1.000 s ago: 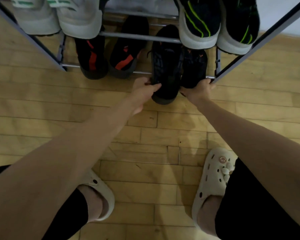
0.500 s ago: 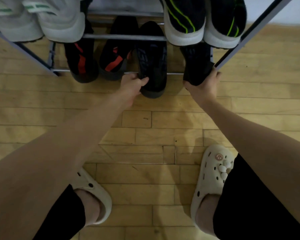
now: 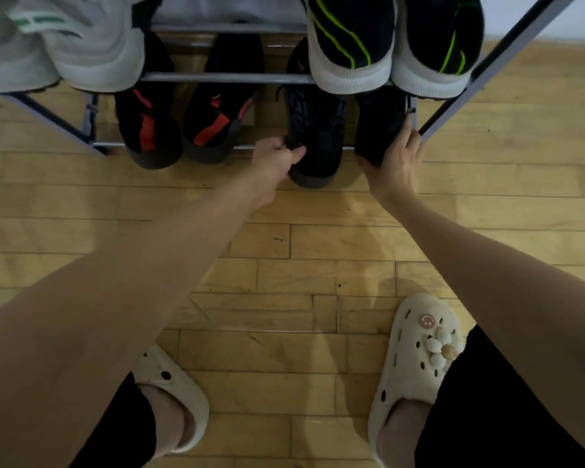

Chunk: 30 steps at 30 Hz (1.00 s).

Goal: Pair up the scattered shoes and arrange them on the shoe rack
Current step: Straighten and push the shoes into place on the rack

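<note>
The wooden floor [image 3: 284, 265] fills most of the view, with the shoe rack [image 3: 227, 77] standing along its far edge. The rack's upper rail carries a pair of white sneakers [image 3: 92, 59] on the left and a pair of black sneakers with green stripes [image 3: 348, 45] on the right. On the bottom rail, a black-and-red pair [image 3: 179, 130] sits to the left. To its right are the two black shoes now being placed: the left black shoe [image 3: 318, 136] and the right black shoe [image 3: 379, 130], side by side with a narrow gap between, long axes running away from the person, heels hanging over the front rail.

The left hand [image 3: 277, 163] pinches the near edge of the left black shoe. The right hand [image 3: 399, 160] cups the heel of the right black shoe. Each shoe lies straight ahead of its own hand, so the coming move looks like a push along the shoe's length, deeper onto the rail. The left shoe sticks out further, so it seems to need the longer push.
</note>
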### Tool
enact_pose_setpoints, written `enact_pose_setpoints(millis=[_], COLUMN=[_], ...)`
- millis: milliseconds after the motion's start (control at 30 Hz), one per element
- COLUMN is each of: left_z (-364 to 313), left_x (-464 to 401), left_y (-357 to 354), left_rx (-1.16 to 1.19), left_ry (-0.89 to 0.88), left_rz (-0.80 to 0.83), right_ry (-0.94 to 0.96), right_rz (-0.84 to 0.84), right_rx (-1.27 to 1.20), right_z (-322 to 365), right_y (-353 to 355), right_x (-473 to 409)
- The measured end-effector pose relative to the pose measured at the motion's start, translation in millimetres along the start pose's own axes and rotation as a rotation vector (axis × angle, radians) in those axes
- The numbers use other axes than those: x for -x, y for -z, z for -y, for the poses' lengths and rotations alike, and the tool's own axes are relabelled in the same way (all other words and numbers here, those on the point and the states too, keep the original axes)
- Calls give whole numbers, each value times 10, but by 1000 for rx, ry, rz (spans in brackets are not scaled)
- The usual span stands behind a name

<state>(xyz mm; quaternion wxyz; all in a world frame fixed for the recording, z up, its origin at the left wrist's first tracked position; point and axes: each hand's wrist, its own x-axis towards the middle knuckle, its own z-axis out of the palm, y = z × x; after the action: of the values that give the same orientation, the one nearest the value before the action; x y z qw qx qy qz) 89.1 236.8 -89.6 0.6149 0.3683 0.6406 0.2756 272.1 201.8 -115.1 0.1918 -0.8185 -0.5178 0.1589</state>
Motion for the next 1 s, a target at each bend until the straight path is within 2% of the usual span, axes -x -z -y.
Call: enact_pose_setpoints(millis=[133,267,433,600,767,867,933,1000], left_z=[-36,-19,35,17,-32,-6,77,181], left_x=[-113,-179,-354,-317,-198,-54,52,129], left_y=[-173,-296,-343,-362,-311,-166,15,271], left_rx=[-26,-9,21,-44,-203,-363,-419,-436], left_ry=[-6,-10,29,11,21,-12,-40,-44], left_rz=[-2,-26,-28,-23,29,7,-12,-40], right_ry=[196,252,223,183,39,-50,-27,107], right_rz=[-47,-57,-56,-56,-3,-28,-42,12], right_rx=[118,205,199,178,144,127,160,228], right_z=[-213,-258,-239,-195,-28,99,200,327], right_y=[89,160,137,99,3,-52,-87,-131], right_x=[92,111,113,140,316,567,723,835])
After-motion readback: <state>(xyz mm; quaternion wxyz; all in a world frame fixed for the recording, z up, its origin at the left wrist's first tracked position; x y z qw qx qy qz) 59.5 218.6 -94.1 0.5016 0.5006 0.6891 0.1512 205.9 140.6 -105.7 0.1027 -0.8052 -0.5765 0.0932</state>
